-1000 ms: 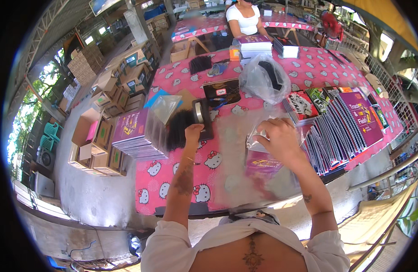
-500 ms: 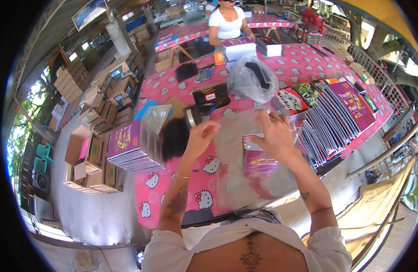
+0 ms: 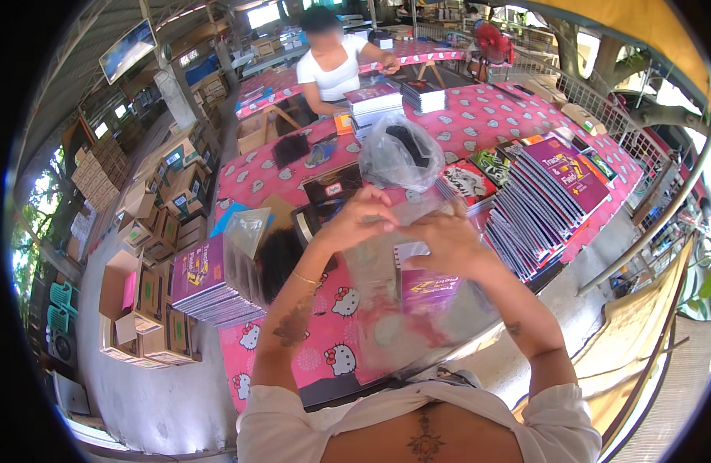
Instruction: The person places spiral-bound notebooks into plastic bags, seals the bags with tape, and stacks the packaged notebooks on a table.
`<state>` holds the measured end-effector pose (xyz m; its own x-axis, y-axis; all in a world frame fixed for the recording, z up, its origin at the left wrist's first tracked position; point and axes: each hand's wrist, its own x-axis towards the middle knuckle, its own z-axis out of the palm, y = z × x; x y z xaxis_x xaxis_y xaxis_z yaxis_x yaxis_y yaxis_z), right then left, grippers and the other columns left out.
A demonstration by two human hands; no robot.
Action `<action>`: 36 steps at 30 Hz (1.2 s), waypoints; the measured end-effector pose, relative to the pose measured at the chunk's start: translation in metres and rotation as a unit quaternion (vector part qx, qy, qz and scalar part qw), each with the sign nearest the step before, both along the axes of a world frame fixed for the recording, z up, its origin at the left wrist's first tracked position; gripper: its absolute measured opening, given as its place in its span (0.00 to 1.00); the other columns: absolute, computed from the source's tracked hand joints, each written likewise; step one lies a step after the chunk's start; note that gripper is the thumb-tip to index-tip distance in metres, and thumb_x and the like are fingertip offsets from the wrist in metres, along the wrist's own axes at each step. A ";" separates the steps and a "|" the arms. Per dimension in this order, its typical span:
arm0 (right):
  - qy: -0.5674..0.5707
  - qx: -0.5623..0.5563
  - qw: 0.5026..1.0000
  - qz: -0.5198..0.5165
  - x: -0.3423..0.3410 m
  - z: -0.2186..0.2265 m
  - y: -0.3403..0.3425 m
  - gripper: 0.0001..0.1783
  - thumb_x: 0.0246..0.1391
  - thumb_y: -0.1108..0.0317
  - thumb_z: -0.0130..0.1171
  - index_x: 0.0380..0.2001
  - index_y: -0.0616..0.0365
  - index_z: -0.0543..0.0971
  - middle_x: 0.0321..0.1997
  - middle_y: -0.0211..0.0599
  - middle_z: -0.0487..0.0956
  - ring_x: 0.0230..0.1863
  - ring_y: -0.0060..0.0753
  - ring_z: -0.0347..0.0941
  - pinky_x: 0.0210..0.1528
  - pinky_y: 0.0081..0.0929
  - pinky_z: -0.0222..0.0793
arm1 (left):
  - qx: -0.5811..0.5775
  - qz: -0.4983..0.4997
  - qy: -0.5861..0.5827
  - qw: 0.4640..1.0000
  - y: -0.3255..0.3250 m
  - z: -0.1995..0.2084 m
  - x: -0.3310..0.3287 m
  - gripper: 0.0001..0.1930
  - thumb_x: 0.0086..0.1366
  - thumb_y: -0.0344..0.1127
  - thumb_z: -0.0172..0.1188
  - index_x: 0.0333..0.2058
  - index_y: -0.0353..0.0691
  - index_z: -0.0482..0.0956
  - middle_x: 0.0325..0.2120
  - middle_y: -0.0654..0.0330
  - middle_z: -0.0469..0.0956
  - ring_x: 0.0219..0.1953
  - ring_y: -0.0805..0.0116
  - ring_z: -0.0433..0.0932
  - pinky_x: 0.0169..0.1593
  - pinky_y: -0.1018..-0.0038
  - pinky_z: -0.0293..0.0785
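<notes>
A purple spiral notebook [image 3: 428, 292] lies in front of me on a clear plastic sheet [image 3: 382, 328]. My right hand [image 3: 448, 243] is over its top edge, palm down, fingers stretched out to the left. Close beside it, above the sheet, my left hand [image 3: 361, 222] has its fingers curled in toward the thumb. Whatever may be between them is too small to make out. The fingertips of both hands nearly meet. Beyond my hands sits a clear plastic bag [image 3: 401, 154] with something dark inside.
Stacked purple notebooks [image 3: 216, 282] stand at the left, beside a black bristly bundle [image 3: 282, 262] and a tape dispenser [image 3: 303, 224]. A fanned row of notebooks [image 3: 537, 208] covers the right. Across the pink table [image 3: 344, 305], a person [image 3: 332, 69] in white stands by more stacks. Cardboard boxes [image 3: 151, 324] line the left floor.
My left hand has moved right and up, toward the right hand. My right hand has turned flatter, its fingers now pointing left. The view has shifted slightly, and the co-worker has raised an arm.
</notes>
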<state>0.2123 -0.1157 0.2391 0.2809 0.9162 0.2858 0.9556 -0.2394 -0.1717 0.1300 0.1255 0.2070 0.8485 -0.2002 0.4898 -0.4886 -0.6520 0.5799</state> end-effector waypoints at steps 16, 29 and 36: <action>0.134 0.139 0.978 0.078 0.059 -0.111 -0.079 0.37 0.34 0.60 0.79 0.53 0.43 0.81 0.64 0.28 0.71 0.60 0.40 0.60 0.66 0.44 0.51 | 0.126 0.060 -0.048 0.989 -0.068 -0.005 0.035 0.05 0.57 0.40 0.68 0.33 0.54 0.89 0.66 0.58 0.60 0.67 0.53 0.56 0.69 0.56 0.50; 0.146 0.105 0.972 0.152 0.061 -0.122 -0.072 0.34 0.46 0.51 0.71 0.59 0.40 0.77 0.74 0.44 0.58 0.74 0.50 0.47 0.71 0.51 0.47 | 0.062 0.268 0.000 0.961 -0.099 -0.067 0.053 0.42 0.52 0.53 0.73 0.65 0.55 0.65 0.71 0.41 0.42 0.72 0.37 0.40 0.70 0.45 0.40; 0.452 0.105 0.886 0.003 0.134 -0.103 -0.013 0.36 0.48 0.47 0.71 0.56 0.55 0.76 0.64 0.47 0.66 0.63 0.39 0.63 0.58 0.38 0.67 | 0.239 0.193 0.017 0.952 -0.130 0.012 -0.003 0.29 0.53 0.50 0.73 0.54 0.53 0.78 0.69 0.44 0.49 0.71 0.40 0.49 0.70 0.43 0.40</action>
